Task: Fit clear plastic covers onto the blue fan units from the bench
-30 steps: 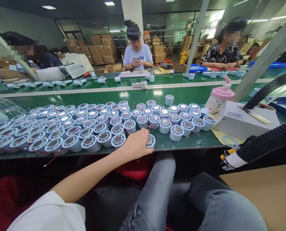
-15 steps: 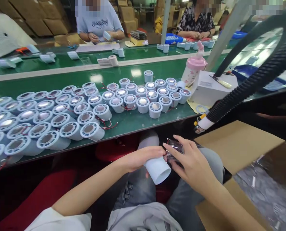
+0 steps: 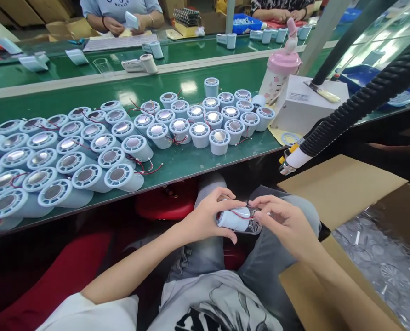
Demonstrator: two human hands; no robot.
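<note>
Over my lap, my left hand [image 3: 210, 214] is wrapped round a light blue plastic cylinder [image 3: 233, 221]. The cylinder lies on its side, partly inside a clear plastic cup [image 3: 255, 226] with a ribbed end pointing right. A thin red wire [image 3: 240, 214] runs along the cylinder toward my right hand [image 3: 286, 220]. My right thumb and fingers are closed at the wire's end, by the rim of the cup; the pinched tip itself is hidden.
Several rows of blue cylinders [image 3: 88, 174] with round metal tops stand on the green table [image 3: 177, 168]. A black hose [image 3: 343, 124] hangs at right, near a white box [image 3: 304, 103] and a pink-lidded bottle [image 3: 281, 69]. An open carton [image 3: 343, 184] holds clear cups. Two people sit opposite.
The blue cylinder has turned from pointing down and toward me to lying level, and it now sits partly in the clear cup. My right fingers moved from around the cup to the wire.
</note>
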